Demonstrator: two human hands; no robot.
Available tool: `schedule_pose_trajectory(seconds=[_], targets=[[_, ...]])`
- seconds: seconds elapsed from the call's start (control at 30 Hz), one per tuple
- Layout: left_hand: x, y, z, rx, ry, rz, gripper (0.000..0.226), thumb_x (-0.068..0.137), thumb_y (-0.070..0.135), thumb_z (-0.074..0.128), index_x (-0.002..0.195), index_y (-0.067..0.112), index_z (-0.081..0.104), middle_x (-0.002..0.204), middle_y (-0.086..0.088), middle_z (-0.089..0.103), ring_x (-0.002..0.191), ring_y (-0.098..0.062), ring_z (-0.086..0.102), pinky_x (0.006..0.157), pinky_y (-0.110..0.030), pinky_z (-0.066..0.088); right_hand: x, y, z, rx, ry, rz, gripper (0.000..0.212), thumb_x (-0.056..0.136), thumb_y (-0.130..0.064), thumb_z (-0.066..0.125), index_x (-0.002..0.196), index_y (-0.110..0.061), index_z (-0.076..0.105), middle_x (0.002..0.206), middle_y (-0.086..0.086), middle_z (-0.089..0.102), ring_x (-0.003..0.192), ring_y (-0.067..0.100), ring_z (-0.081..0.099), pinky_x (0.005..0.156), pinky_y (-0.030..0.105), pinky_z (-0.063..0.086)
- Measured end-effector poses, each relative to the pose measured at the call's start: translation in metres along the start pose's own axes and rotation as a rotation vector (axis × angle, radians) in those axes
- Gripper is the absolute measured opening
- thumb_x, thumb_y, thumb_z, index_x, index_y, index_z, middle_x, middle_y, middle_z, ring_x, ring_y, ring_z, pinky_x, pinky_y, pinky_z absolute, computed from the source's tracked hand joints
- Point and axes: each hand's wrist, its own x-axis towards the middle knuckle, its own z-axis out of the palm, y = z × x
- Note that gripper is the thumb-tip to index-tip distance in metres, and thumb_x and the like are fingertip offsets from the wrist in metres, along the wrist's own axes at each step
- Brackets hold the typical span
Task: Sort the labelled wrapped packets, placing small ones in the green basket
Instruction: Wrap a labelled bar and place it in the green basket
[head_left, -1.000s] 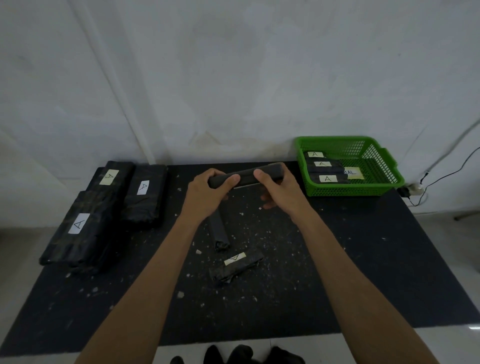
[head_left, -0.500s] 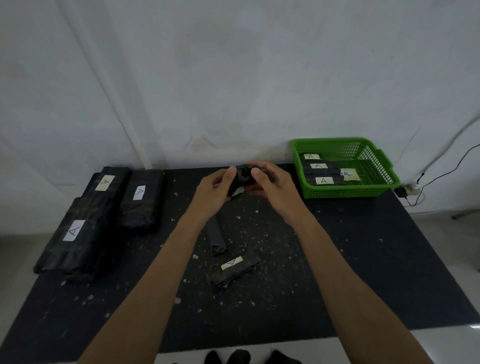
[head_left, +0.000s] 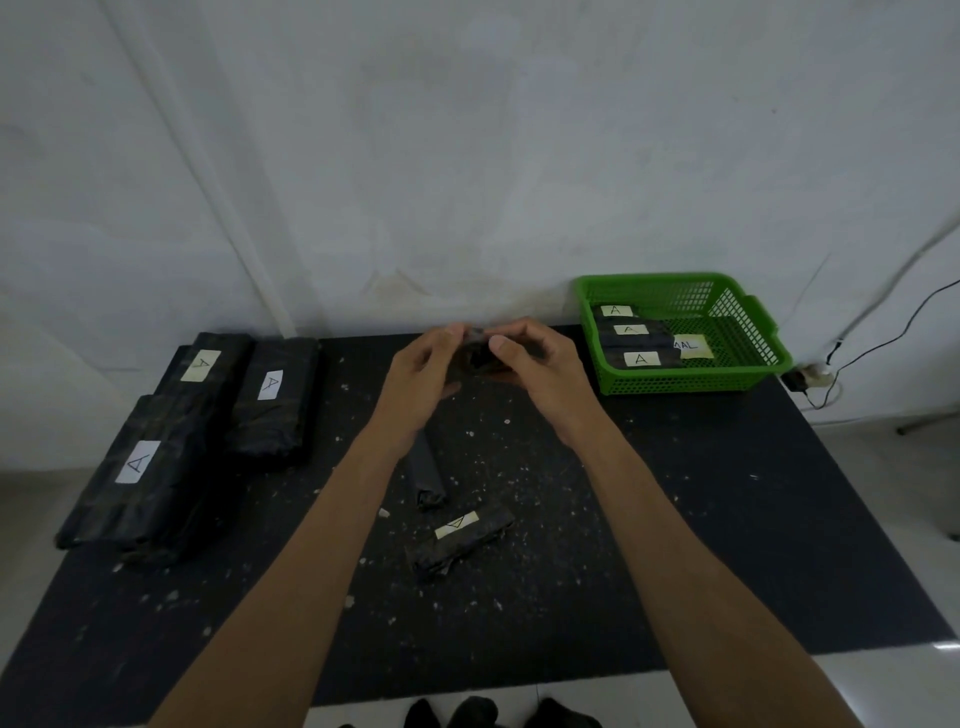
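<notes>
Both hands meet just above the middle of the frame, over the far part of the black table (head_left: 727, 519). The left hand (head_left: 423, 374) and the right hand (head_left: 540, 371) each pinch a small black wrapped packet (head_left: 480, 356) between thumb and curled fingers, holding it off the table with one end toward the camera. A second ago the same packet was held lengthwise across both hands, showing its long side; half a second ago it was already turned end-on, and it has stayed so, with the hands a little closer together.

Two more small packets lie unmoved on the table below the hands: a plain packet (head_left: 428, 475) and, nearer the bottom, a labelled packet (head_left: 462, 540) with a pale tag.

The green basket (head_left: 748, 382) sits at the right of the frame against the wall, holding three small packets (head_left: 636, 343) with "A" tags and a yellow note (head_left: 693, 345). At the left lie three large packets (head_left: 171, 441), also tagged "A". All of these are unchanged. A cable (head_left: 883, 343) runs down the wall at far right.
</notes>
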Motion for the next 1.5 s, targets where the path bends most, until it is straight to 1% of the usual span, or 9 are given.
schedule_pose_trajectory(seconds=[0.13,0.27,0.37,0.57,0.67,0.73,0.93,1.17,1.5], targets=[[0.005,0.002,0.003,-0.134,0.049,-0.170,0.044,0.100,0.032,0.059,0.140,0.015,0.051,0.118,-0.001,0.066,0.098,-0.014,0.072,0.073,-0.024,0.060,-0.001,0.011,-0.004,-0.220,-0.027,-0.012,0.004,0.096,-0.017,0.069,0.092,-0.019,0.068,0.103,0.007,0.063,0.096,0.015,0.065,0.086,0.030,0.052],[0.008,-0.003,-0.001,0.000,0.003,-0.133,0.049,0.098,0.022,0.063,0.144,0.017,0.048,0.128,-0.004,0.066,0.110,-0.014,0.067,0.090,-0.034,0.058,-0.007,0.012,-0.007,-0.163,-0.082,0.091,0.059,0.092,-0.013,0.074,0.141,-0.032,0.046,0.122,0.003,0.053,0.102,0.019,0.068,0.083,0.025,0.058],[0.002,-0.002,-0.003,0.083,-0.136,-0.080,0.045,0.097,0.016,0.062,0.141,0.020,0.052,0.129,0.003,0.063,0.117,-0.013,0.062,0.100,-0.040,0.054,-0.002,0.010,-0.009,-0.152,-0.028,0.144,0.068,0.097,-0.022,0.068,0.154,-0.029,0.032,0.115,0.003,0.059,0.093,0.004,0.068,0.076,0.018,0.054],[-0.001,0.000,0.001,0.159,-0.218,-0.040,0.043,0.101,0.012,0.054,0.142,0.026,0.050,0.129,0.011,0.059,0.120,-0.003,0.056,0.103,-0.035,0.048,0.011,0.006,-0.016,-0.290,0.006,0.063,0.025,0.101,-0.032,0.062,0.124,-0.025,0.058,0.109,-0.001,0.067,0.101,0.016,0.068,0.071,0.027,0.053],[-0.002,0.008,0.005,0.066,-0.179,-0.105,0.035,0.104,0.044,0.042,0.137,0.036,0.054,0.121,0.015,0.060,0.103,0.007,0.058,0.085,-0.028,0.052,0.010,0.007,-0.015,-0.185,-0.028,0.062,0.027,0.099,-0.018,0.065,0.126,-0.018,0.060,0.121,0.004,0.067,0.114,0.020,0.067,0.084,0.033,0.061],[-0.001,0.012,0.007,0.035,-0.156,-0.150,0.046,0.101,0.057,0.037,0.138,0.035,0.054,0.117,0.016,0.060,0.101,0.006,0.056,0.088,-0.036,0.054,0.009,0.008,-0.011,-0.138,-0.031,0.067,0.027,0.099,-0.012,0.064,0.126,-0.015,0.060,0.122,0.005,0.067,0.118,0.019,0.065,0.093,0.032,0.059],[0.004,0.009,0.008,-0.087,-0.105,-0.133,0.042,0.099,0.054,0.048,0.128,0.029,0.063,0.130,-0.001,0.064,0.120,-0.013,0.060,0.096,-0.043,0.057,0.005,0.007,-0.001,-0.018,0.027,0.069,0.026,0.106,-0.029,0.053,0.111,-0.005,0.063,0.113,0.010,0.070,0.108,0.012,0.068,0.089,0.035,0.060],[0.002,0.008,0.010,-0.029,-0.045,-0.012,0.028,0.102,0.031,0.055,0.117,0.011,0.067,0.116,-0.003,0.070,0.110,-0.011,0.067,0.100,-0.037,0.055,0.010,0.003,0.006,-0.158,0.056,-0.012,0.008,0.100,-0.013,0.061,0.096,-0.017,0.066,0.089,-0.005,0.069,0.083,0.001,0.064,0.077,0.018,0.049],[0.005,0.000,0.005,0.219,-0.041,0.150,0.052,0.086,0.060,0.056,0.122,0.022,0.067,0.118,0.007,0.069,0.113,-0.009,0.064,0.103,-0.042,0.052,0.010,-0.005,0.010,-0.198,0.022,0.001,0.013,0.093,-0.002,0.059,0.097,-0.012,0.066,0.091,-0.001,0.069,0.082,0.001,0.063,0.076,0.017,0.049]])
